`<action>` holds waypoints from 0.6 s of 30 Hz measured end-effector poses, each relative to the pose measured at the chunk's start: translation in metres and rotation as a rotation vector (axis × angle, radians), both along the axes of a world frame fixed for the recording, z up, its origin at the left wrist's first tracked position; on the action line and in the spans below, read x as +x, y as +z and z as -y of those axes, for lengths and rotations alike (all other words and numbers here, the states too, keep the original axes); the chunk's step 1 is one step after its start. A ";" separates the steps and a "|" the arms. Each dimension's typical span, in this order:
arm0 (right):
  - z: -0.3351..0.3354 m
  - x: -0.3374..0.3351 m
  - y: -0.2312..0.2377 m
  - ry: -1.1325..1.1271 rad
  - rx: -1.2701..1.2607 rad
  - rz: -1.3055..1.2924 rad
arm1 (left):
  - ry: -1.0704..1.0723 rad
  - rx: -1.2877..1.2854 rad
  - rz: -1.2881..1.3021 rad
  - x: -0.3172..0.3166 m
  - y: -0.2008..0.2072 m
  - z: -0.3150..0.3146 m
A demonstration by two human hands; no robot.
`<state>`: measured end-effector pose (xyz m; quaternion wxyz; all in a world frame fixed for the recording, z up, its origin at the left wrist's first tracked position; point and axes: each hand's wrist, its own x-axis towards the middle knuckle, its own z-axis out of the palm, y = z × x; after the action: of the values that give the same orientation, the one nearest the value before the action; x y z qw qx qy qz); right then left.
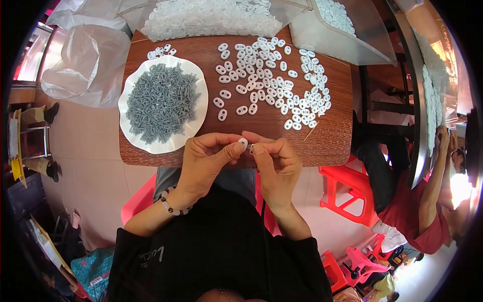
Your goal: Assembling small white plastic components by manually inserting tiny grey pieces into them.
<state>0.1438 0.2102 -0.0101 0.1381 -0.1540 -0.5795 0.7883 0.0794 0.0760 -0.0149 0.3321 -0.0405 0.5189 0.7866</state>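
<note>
Over the near edge of the brown table (221, 128), my left hand (208, 158) pinches a small white oval piece with two holes (243, 143) between thumb and fingers. My right hand (275, 160) is closed right beside it, its thumb and forefinger pinching something small and pale, mostly hidden by the fingertips. Many like white oval pieces (269, 83) lie loose beyond my hands, toward the right. Left of them a white wavy-rimmed plate (156, 147) holds a heap of small grey screw-like pieces (162, 100).
A thin wooden stick (311, 132) lies near the loose pieces. Clear bins of white pieces (214, 20) stand at the back. A white plastic bag (88, 65) is at the left. On the right are a red stool (349, 194) and a person in a dark red shirt (420, 216).
</note>
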 end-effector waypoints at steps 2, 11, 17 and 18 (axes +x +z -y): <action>-0.001 0.000 0.000 0.007 -0.015 0.026 | -0.007 0.007 -0.010 0.000 -0.002 0.000; -0.003 0.000 0.000 0.002 0.030 0.020 | -0.031 0.136 0.157 -0.001 -0.006 0.004; -0.010 0.002 0.007 -0.024 0.136 0.149 | -0.052 0.136 0.165 0.001 -0.008 0.002; -0.010 0.002 0.010 -0.019 0.139 0.150 | -0.057 0.134 0.159 0.001 -0.008 0.003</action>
<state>0.1459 0.2201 -0.0006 0.1122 -0.2084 -0.6401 0.7309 0.0804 0.0732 -0.0229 0.3965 -0.0657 0.4379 0.8042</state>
